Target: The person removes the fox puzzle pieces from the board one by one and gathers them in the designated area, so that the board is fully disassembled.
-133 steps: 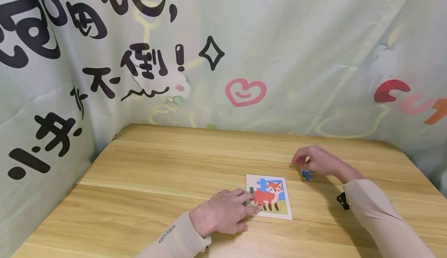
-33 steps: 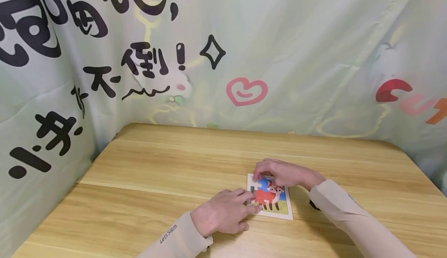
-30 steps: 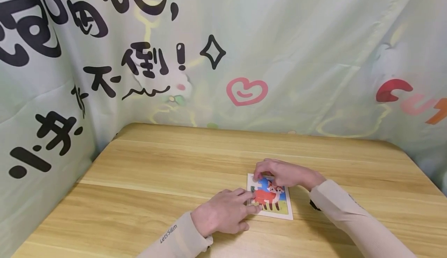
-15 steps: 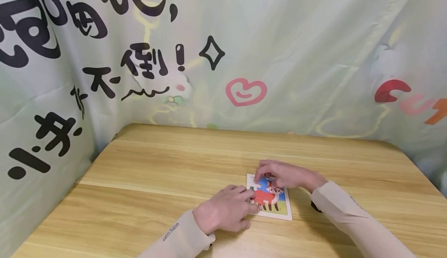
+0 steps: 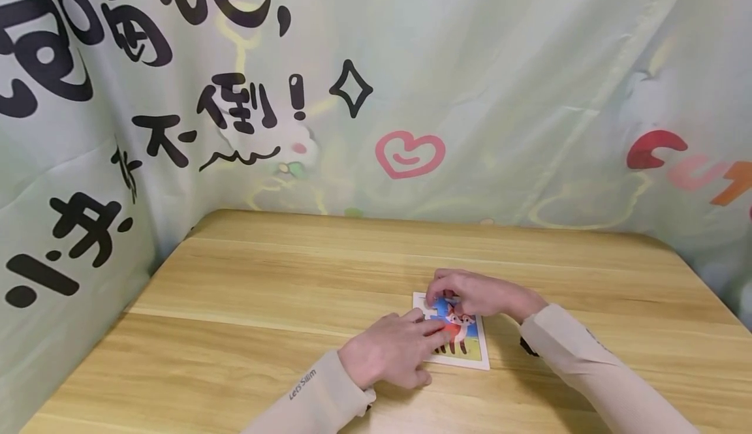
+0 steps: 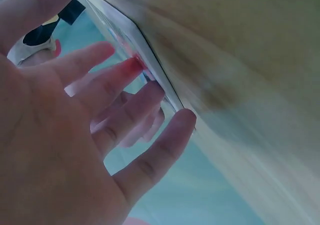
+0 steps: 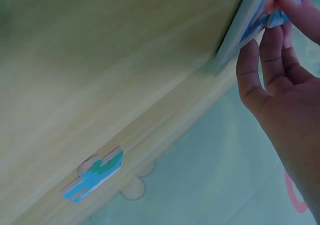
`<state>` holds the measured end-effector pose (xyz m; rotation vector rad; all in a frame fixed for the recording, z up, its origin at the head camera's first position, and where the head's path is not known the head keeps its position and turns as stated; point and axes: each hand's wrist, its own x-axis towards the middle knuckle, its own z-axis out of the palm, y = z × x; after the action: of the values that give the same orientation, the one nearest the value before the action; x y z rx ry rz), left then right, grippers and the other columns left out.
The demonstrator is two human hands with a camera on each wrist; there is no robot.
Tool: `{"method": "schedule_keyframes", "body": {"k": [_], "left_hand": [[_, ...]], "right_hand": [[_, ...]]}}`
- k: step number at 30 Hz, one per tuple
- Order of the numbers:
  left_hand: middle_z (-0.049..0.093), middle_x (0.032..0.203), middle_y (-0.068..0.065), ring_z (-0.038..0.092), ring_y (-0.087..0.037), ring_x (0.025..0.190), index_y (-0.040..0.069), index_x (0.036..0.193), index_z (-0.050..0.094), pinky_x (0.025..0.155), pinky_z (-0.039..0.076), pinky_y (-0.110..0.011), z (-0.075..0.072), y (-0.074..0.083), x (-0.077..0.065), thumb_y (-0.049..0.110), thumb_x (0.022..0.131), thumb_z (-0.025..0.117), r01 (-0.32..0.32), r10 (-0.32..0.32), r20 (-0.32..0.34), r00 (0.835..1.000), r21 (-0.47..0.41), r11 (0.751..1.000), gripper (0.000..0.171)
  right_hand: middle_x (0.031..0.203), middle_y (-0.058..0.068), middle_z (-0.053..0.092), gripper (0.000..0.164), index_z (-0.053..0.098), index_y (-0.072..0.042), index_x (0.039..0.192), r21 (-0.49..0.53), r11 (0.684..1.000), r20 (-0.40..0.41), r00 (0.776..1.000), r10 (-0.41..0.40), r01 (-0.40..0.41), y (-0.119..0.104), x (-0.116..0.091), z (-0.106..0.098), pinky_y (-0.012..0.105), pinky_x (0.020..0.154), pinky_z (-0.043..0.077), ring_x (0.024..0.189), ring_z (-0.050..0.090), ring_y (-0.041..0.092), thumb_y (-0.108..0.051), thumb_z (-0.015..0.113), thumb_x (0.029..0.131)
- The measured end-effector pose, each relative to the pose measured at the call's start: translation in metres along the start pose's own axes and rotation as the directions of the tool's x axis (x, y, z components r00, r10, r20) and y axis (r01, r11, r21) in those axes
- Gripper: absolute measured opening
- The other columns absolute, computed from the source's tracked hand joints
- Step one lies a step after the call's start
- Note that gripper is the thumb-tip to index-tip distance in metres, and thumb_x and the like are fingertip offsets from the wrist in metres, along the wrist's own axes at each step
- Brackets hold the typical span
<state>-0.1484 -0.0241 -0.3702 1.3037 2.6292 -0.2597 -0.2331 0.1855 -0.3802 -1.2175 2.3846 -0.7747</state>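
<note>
A fox jigsaw puzzle (image 5: 471, 349) in a white-edged square tray lies on the table, with white showing at its upper left. My left hand (image 5: 399, 349) rests its fingers over the fox's body, hiding part of it. In the left wrist view the fingers (image 6: 172, 140) are spread and fairly straight at the tray's edge. My right hand (image 5: 478, 292) is bent over the top of the puzzle. Its thumb and fingers pinch a small blue puzzle piece (image 7: 275, 19) at the picture, mostly hidden by the fingers.
A loose blue and green puzzle piece (image 7: 96, 174) lies on the wooden table (image 5: 282, 277) in the right wrist view; the head view does not show it. A printed curtain (image 5: 499, 94) hangs behind the table and along its left side.
My right hand has moved left from the loose piece on the table to the puzzle's top, then stayed there. My left hand has slid slightly right, further over the fox.
</note>
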Motion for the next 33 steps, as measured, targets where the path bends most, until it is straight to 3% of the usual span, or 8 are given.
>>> {"method": "schedule_keyframes", "body": {"k": [7, 12, 16, 21, 33], "left_hand": [[0.033, 0.16, 0.014, 0.04, -0.011, 0.13, 0.032, 0.156, 0.042, 0.093, 0.05, -0.034, 0.001, 0.003, -0.001, 0.05, 0.094, 0.065, 0.009, -0.01, 0.006, 1.0, 0.025, 1.0, 0.067], [0.034, 0.16, 0.014, 0.04, -0.011, 0.131, 0.033, 0.155, 0.045, 0.095, 0.05, -0.035, 0.001, 0.003, -0.001, 0.049, 0.095, 0.064, 0.01, -0.01, 0.003, 1.0, 0.028, 1.0, 0.064], [0.035, 0.159, 0.014, 0.04, -0.011, 0.131, 0.033, 0.153, 0.046, 0.096, 0.049, -0.034, 0.001, 0.003, 0.0, 0.049, 0.095, 0.064, 0.012, -0.012, 0.004, 1.0, 0.031, 0.999, 0.063], [0.034, 0.16, 0.014, 0.04, -0.012, 0.133, 0.034, 0.154, 0.045, 0.097, 0.048, -0.034, 0.001, 0.004, 0.0, 0.048, 0.096, 0.064, 0.018, -0.018, 0.009, 1.0, 0.028, 0.999, 0.063], [0.035, 0.158, 0.015, 0.041, -0.012, 0.128, 0.027, 0.155, 0.045, 0.09, 0.05, -0.027, 0.003, 0.007, -0.004, 0.05, 0.096, 0.063, 0.024, -0.023, -0.019, 1.0, 0.066, 0.997, 0.066]], "right_hand": [[0.095, -0.006, 0.055, 0.045, 0.075, -0.011, 0.103, -0.052, 0.998, -0.057, 0.998, -0.036, 0.033, 0.001, -0.003, -0.001, 0.027, 0.073, 0.049, 0.083, 0.05, 0.01, 0.023, 0.064, 0.075], [0.097, -0.002, 0.065, 0.041, 0.077, -0.005, 0.106, -0.022, 0.997, -0.09, 0.993, -0.073, 0.071, 0.004, -0.006, -0.004, 0.026, 0.071, 0.052, 0.081, 0.056, 0.012, 0.023, 0.063, 0.079], [0.097, 0.001, 0.07, 0.035, 0.075, -0.002, 0.107, 0.04, 0.999, -0.111, 0.994, -0.005, 0.01, 0.005, -0.008, -0.01, 0.028, 0.073, 0.054, 0.081, 0.06, 0.017, 0.02, 0.064, 0.082], [0.088, -0.003, 0.066, 0.022, 0.07, -0.007, 0.095, 0.111, 0.99, -0.178, 0.979, 0.103, -0.084, 0.007, -0.013, -0.018, 0.031, 0.073, 0.053, 0.08, 0.06, 0.015, 0.012, 0.069, 0.084], [0.096, 0.0, 0.071, 0.018, 0.076, -0.001, 0.102, 0.037, 0.996, -0.26, 0.961, 0.089, -0.082, 0.016, -0.032, -0.039, 0.032, 0.072, 0.056, 0.083, 0.065, 0.015, 0.009, 0.069, 0.089]]}}
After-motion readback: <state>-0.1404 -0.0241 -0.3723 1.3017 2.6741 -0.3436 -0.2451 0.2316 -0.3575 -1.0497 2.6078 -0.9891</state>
